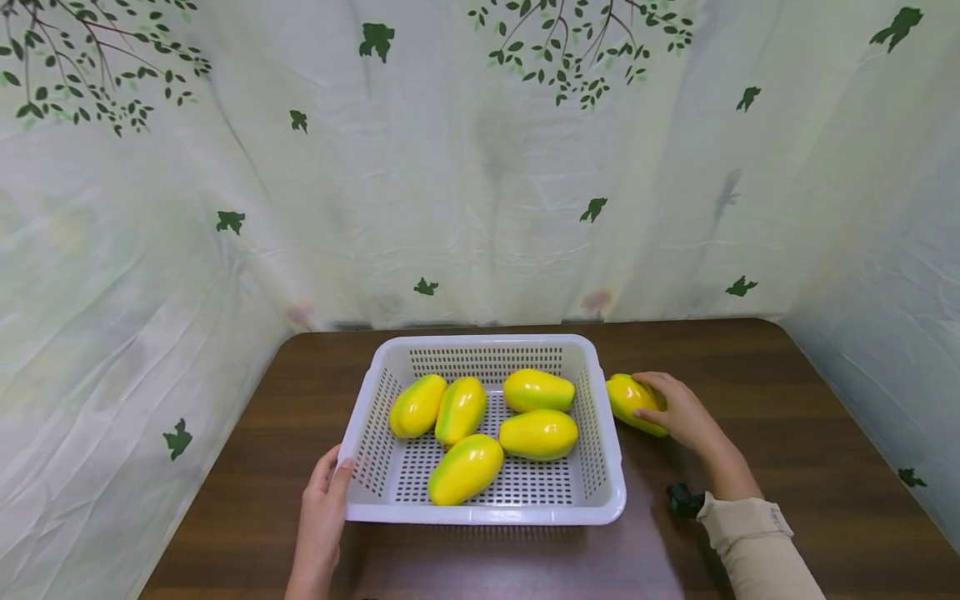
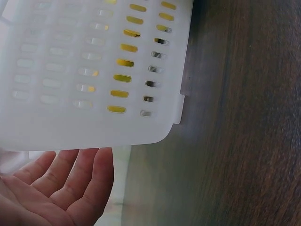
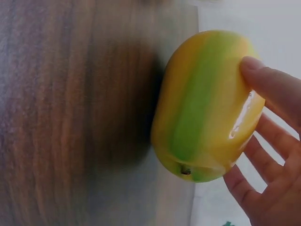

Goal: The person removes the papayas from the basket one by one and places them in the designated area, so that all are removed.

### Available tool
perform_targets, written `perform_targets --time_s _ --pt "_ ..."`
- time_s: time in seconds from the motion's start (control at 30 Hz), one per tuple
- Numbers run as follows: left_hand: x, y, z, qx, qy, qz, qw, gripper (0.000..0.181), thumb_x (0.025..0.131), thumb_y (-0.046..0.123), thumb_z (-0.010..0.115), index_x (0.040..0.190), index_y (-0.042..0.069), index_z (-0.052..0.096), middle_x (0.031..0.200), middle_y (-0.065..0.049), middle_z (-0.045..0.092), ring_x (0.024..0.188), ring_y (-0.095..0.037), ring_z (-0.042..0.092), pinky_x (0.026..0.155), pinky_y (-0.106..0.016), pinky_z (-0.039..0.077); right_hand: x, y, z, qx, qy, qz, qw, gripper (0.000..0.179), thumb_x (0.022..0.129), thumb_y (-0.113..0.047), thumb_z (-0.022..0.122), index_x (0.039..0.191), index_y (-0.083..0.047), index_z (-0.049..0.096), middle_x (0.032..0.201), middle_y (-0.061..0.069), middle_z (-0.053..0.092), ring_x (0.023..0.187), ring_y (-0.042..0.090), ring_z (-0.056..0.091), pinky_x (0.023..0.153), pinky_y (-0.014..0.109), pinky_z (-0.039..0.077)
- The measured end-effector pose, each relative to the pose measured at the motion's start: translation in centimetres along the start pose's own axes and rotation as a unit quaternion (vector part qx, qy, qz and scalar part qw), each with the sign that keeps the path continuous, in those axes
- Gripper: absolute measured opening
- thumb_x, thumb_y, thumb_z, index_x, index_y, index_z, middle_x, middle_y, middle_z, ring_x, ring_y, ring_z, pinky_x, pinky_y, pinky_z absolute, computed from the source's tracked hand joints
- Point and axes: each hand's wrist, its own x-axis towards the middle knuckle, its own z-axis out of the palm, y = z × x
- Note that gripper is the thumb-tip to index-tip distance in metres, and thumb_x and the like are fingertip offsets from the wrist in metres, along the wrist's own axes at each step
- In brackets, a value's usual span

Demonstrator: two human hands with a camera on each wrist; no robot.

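A white perforated plastic basket (image 1: pixel 480 515) holds several glossy yellow mangoes with green streaks, one mango (image 1: pixel 465 471) lying nearest its front. My left hand (image 1: pixel 321 508) grips the basket at the left rim near the front corner, thumb over the rim. In the left wrist view, the fingers (image 2: pixel 96 176) reach along the edge of the basket wall (image 2: pixel 94 129). To the right of the basket, my right hand (image 1: pixel 678 417) holds another mango (image 1: pixel 628 402), thumb on the near side. The right wrist view shows this mango (image 3: pixel 202 108) close over the table, its small brown stem end visible.
Under the basket is a dark brown wooden table (image 1: pixel 795 433) with rounded far corners. A pale curtain (image 1: pixel 480 208) with printed leaves hangs behind it and along both sides. My right wrist wears a black strap device (image 1: pixel 684 500).
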Motion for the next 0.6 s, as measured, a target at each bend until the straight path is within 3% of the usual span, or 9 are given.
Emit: perform_targets --time_s 0.13,0.33,0.43,0.53,0.6 --pt "-0.7 1.6 0.2 0.001 -0.001 0.001 1.0 0.045 0.093 0.033 0.045 0.128 0.004 0.043 0.111 -0.02 0.055 0.084 -0.021 0.056 0.065 -0.029 0.045 -0.1 0.2 0.1 0.008 0.009 0.0 0.9999 0.055 0.079 -0.018 0.069 0.125 0.002 0.047 0.125 0.023 0.044 0.114 0.041 0.037 0.092 0.057 0.026" --pt "-1.4 3.2 0.5 0.006 0.007 -0.005 0.9999 0.043 0.094 0.03 0.044 0.127 0.002 0.044 0.109 -0.02 0.056 0.083 -0.02 0.056 0.065 -0.03 0.045 -0.2 -0.1 0.0 0.012 0.012 0.012 0.9998 0.056 0.079 -0.018 0.07 0.125 0.001 0.046 0.127 0.022 0.043 0.116 0.04 0.036 0.093 0.057 0.025" --pt "-0.7 1.7 0.4 0.012 0.007 -0.007 0.9999 0.043 0.094 0.032 0.044 0.128 0.006 0.044 0.111 -0.019 0.055 0.085 -0.022 0.056 0.066 -0.03 0.045 -0.2 -0.5 -0.4 0.015 0.01 0.019 0.9997 0.056 0.08 -0.018 0.069 0.127 -0.001 0.045 0.129 0.022 0.041 0.118 0.04 0.034 0.094 0.056 0.025" --pt "0.7 -1.7 0.2 0.008 0.022 -0.004 0.9997 0.043 0.092 0.039 0.045 0.128 0.015 0.046 0.109 -0.009 0.058 0.084 -0.017 0.057 0.065 -0.028 0.046 -0.2 -1.1 -0.6 0.011 0.01 0.021 0.9997 0.058 0.08 -0.021 0.069 0.129 -0.003 0.043 0.131 0.021 0.039 0.12 0.039 0.033 0.094 0.056 0.024" --pt "0.4 -0.8 0.3 0.017 0.022 -0.017 0.9995 0.042 0.093 0.038 0.044 0.129 0.015 0.045 0.111 -0.009 0.058 0.086 -0.017 0.057 0.067 -0.028 0.046 -0.3 -1.6 -0.7 0.01 0.015 0.016 0.9997 0.059 0.08 -0.022 0.069 0.13 -0.004 0.043 0.133 0.019 0.038 0.121 0.039 0.032 0.094 0.056 0.024"
